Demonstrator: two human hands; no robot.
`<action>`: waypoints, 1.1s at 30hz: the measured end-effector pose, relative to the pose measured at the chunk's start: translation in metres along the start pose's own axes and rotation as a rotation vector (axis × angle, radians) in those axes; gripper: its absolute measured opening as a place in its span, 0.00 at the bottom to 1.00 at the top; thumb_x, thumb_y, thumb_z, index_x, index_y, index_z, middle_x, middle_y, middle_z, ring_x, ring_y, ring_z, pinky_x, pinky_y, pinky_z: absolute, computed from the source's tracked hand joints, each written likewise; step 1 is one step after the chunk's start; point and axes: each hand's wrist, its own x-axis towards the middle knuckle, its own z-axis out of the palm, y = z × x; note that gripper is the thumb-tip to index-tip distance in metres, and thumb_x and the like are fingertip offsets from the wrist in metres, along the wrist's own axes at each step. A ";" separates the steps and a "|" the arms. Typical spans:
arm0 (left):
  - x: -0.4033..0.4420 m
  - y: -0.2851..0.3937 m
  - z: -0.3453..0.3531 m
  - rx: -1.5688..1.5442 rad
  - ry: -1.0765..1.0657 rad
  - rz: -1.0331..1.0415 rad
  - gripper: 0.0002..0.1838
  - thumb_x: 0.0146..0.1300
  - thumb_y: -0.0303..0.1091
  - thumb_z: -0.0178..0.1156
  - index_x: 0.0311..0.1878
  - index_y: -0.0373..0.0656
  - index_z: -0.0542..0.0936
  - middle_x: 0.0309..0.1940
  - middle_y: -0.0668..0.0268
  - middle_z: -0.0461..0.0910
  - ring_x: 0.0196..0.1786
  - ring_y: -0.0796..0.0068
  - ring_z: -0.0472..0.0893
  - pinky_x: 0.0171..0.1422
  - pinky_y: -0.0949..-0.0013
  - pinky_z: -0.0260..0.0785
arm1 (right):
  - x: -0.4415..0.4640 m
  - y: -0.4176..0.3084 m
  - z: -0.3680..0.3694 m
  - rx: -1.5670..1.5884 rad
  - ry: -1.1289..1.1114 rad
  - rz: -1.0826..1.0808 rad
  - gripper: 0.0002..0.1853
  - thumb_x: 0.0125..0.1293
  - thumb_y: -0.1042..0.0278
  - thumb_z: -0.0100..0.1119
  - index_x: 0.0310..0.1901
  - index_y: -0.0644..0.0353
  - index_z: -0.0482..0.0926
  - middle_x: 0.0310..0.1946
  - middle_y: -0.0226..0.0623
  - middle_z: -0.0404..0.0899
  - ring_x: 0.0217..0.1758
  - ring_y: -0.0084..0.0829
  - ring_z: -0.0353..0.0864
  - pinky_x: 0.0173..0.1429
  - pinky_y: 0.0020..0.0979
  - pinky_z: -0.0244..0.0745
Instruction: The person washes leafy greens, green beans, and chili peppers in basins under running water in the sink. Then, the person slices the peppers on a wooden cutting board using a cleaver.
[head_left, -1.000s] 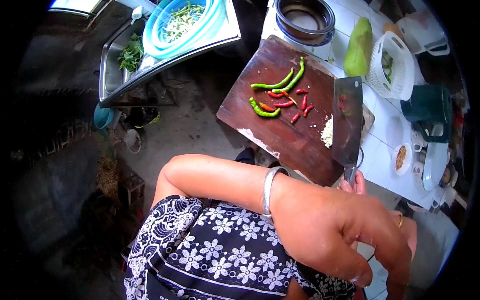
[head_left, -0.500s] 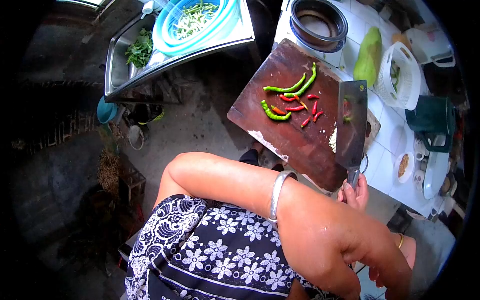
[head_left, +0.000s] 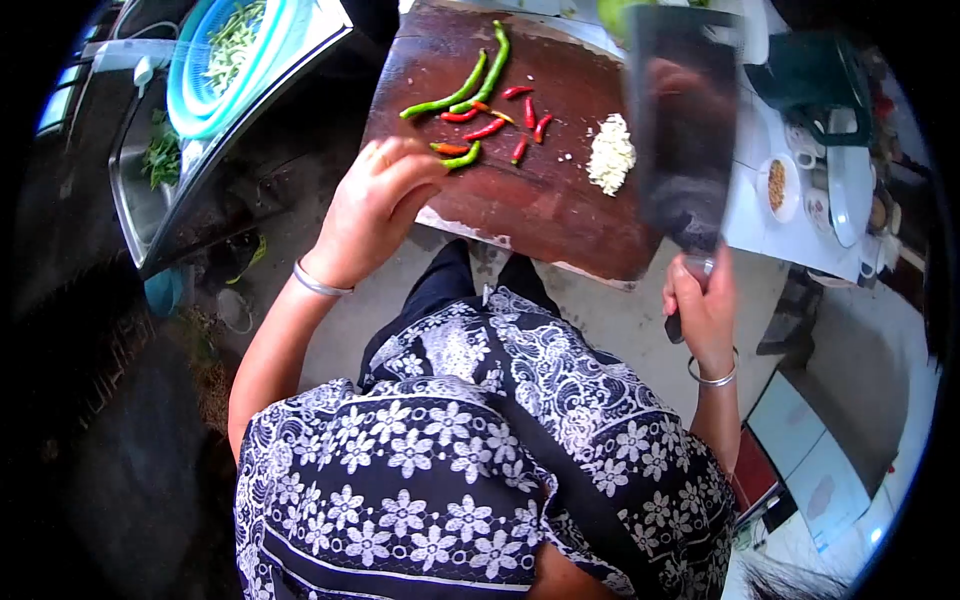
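Note:
My left hand (head_left: pixel 380 200) is at the near left edge of the wooden cutting board (head_left: pixel 540 215), its curled fingers closed over a curved green chili pepper (head_left: pixel 465 157). Only one end of that pepper shows past the fingertips. My right hand (head_left: pixel 703 300) grips the handle of a broad cleaver (head_left: pixel 685 130), its blade raised at the board's right side and blurred. Two long green chilies (head_left: pixel 490 75) and several small red chilies (head_left: pixel 485 130) lie on the board. Close to the blade sits a pile of chopped white pieces, possibly garlic (head_left: pixel 611 155).
At left, a blue basin (head_left: pixel 182 105) holding cut green beans (head_left: pixel 237 45) stands by a metal sink (head_left: pixel 130 205) with leafy greens. A tiled counter on the right bears a dark green jug (head_left: pixel 815 85) and a small bowl (head_left: pixel 784 205) of brown bits.
My left hand has swung from the lower right, across my body, to the chilies on the board. The cleaver remains in my right hand. The view has turned, uncovering the white pile.

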 end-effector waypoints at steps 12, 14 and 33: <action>-0.022 -0.030 0.065 0.328 -0.078 -0.061 0.20 0.50 0.23 0.55 0.50 0.39 0.76 0.47 0.58 0.73 0.46 0.60 0.74 0.52 0.64 0.69 | 0.025 -0.005 0.034 -0.598 -0.310 -0.460 0.14 0.63 0.65 0.59 0.48 0.58 0.72 0.32 0.47 0.80 0.34 0.48 0.80 0.36 0.41 0.74; -0.029 -0.029 0.065 0.344 -0.041 -0.011 0.19 0.50 0.24 0.55 0.49 0.38 0.76 0.46 0.58 0.73 0.45 0.60 0.74 0.51 0.64 0.70 | 0.033 -0.010 0.037 -0.633 -0.360 -0.488 0.13 0.63 0.64 0.58 0.47 0.58 0.72 0.32 0.47 0.80 0.34 0.48 0.81 0.36 0.42 0.74; 0.003 -0.025 0.100 0.304 0.208 0.021 0.14 0.48 0.24 0.60 0.41 0.38 0.77 0.44 0.56 0.74 0.48 0.57 0.75 0.53 0.62 0.71 | 0.035 -0.011 0.029 -0.696 -0.297 -0.542 0.13 0.64 0.63 0.57 0.46 0.58 0.70 0.29 0.48 0.78 0.33 0.49 0.80 0.34 0.44 0.72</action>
